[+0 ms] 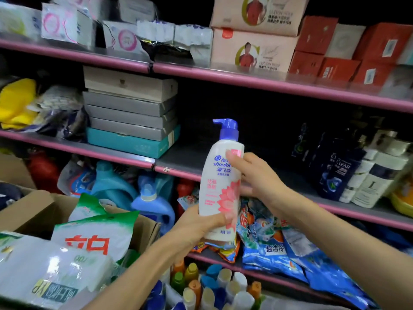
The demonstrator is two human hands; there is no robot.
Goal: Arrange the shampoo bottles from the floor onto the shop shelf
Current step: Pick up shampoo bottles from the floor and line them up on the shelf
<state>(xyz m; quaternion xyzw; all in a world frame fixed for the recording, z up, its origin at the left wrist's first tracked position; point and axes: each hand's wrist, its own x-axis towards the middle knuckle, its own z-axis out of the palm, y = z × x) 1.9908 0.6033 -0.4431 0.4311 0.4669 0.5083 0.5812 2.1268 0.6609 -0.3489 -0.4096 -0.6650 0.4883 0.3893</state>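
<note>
Before the shelf (178, 163), both hands are holding a white bottle (220, 182) upright: left hand (201, 222) is curling round its base, right hand (252, 175) is gripping its side, near dark bottles (335, 171)

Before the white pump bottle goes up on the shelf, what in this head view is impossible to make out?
- White shampoo bottle with blue pump: base hidden by the left hand; right side by the right hand.
- Back of the grey middle shelf: lost in darkness.
- Dark shampoo bottles: small print blurred.
- Floor: out of view.
</note>
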